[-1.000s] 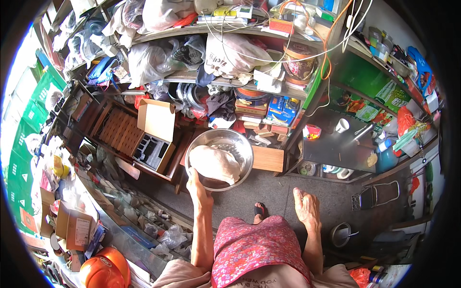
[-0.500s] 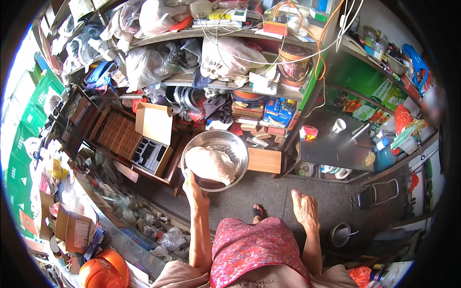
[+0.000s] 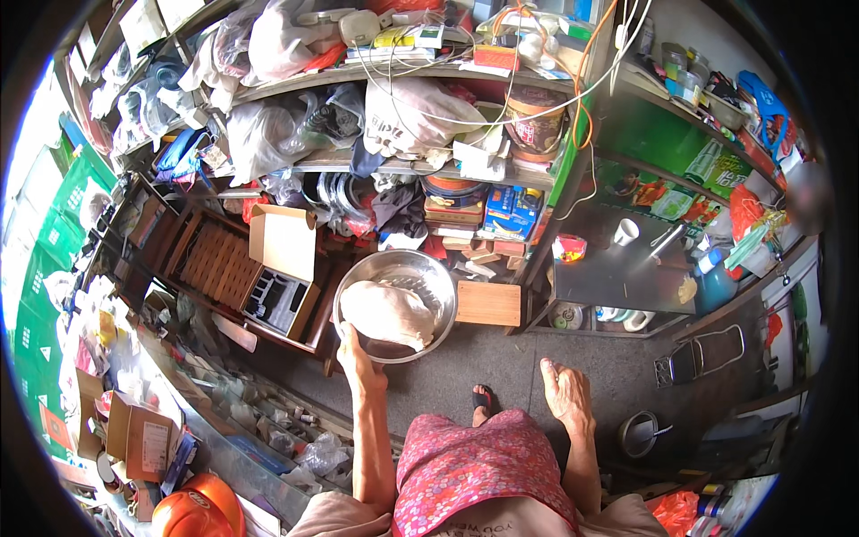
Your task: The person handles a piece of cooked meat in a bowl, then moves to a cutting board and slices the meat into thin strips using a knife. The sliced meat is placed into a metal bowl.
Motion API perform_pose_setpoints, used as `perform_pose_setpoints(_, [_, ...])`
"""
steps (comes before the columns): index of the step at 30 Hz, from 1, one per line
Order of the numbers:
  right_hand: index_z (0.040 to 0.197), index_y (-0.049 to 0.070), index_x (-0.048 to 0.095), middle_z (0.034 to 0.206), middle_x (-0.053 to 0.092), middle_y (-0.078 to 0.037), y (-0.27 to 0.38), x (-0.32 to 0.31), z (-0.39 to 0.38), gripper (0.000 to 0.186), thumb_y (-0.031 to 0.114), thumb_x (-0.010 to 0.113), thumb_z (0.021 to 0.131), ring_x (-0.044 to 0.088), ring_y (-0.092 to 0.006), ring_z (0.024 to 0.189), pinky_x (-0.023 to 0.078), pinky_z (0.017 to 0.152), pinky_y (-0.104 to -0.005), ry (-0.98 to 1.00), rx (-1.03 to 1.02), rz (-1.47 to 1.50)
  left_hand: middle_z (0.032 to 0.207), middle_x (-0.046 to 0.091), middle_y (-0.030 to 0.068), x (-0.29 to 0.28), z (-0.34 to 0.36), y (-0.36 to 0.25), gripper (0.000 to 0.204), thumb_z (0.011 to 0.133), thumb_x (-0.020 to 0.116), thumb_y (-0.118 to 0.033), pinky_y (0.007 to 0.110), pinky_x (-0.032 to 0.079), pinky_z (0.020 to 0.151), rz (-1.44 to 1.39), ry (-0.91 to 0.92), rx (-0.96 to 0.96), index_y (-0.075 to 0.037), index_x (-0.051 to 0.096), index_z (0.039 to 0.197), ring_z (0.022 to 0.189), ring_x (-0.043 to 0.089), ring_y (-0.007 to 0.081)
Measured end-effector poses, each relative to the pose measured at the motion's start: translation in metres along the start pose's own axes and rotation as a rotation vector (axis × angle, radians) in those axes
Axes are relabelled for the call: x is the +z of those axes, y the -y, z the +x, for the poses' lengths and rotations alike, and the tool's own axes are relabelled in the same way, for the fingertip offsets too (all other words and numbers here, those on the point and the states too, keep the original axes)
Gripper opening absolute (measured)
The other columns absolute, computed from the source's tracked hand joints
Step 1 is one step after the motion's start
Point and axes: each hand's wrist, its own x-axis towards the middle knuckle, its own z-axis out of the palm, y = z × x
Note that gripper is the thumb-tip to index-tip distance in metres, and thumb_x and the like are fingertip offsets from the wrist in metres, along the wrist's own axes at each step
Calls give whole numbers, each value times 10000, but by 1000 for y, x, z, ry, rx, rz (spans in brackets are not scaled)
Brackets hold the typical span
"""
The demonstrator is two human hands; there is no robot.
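Observation:
My left hand (image 3: 361, 362) grips the near left rim of a round steel bowl (image 3: 440, 333), its thumb at the edge. The bowl is held out ahead of me, above the floor. Inside lies a large, smooth, pale lump that looks like dough (image 3: 386, 313), heaped toward the left and middle. My right hand (image 3: 569, 396) hangs over the floor on the right, apart from the bowl. Its fingers are loosely curled under with the thumb pointing forward, and nothing shows in it. The undersides of its fingers are hidden.
Beyond the bowl are a wooden board (image 3: 489, 303), an open cardboard box (image 3: 288, 242) and crowded shelves (image 3: 313, 163). A dark table (image 3: 617, 279) with a white cup (image 3: 627, 233) stands right. A folding metal frame (image 3: 702, 356) and a pan (image 3: 638, 435) lie on the floor. Clutter and an orange helmet (image 3: 199, 508) are left.
The bowl, still in my left hand, has shifted slightly left and nearer in the picture. The view has moved a little. My right hand stays nearly in place.

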Motion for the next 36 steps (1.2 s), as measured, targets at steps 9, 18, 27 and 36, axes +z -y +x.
perform_pose_setpoints(9, [868, 19, 714, 866, 680, -237, -11, -3, 0, 575, 508, 434, 981, 656, -437, 855, 516, 778, -488, 50, 76, 3, 934, 671, 73, 1, 0, 5, 451, 969, 547, -417, 260, 474, 432, 191, -40, -26, -4, 627, 1131, 656, 646, 163])
perform_pose_setpoints(18, [868, 38, 692, 803, 673, -217, -16, -5, -9, 535, 455, 389, 1012, 660, -401, 780, 514, 726, -467, 164, 105, 65, 1313, 524, 175, -21, 4, 13, 588, 988, 502, -444, 432, 575, 868, 203, 231, 112, 14, 485, 1355, 1152, 579, 311])
perform_pose_setpoints(27, [891, 41, 694, 849, 682, -212, -24, 7, -12, 520, 444, 389, 1011, 660, -395, 804, 513, 730, -462, 117, 78, 49, 1341, 512, 172, -14, 9, 4, 599, 985, 518, -436, 445, 542, 924, 67, 224, -47, 9, 458, 1381, 1185, 555, 322])
perform_pose_setpoints(36, [895, 43, 700, 813, 681, -206, -17, -1, -16, 516, 446, 399, 1008, 664, -399, 775, 514, 704, -478, 186, 130, 71, 1374, 497, 131, -20, 18, 10, 570, 967, 556, -404, 468, 525, 939, 6, 208, -105, -63, 448, 1411, 1224, 522, 305])
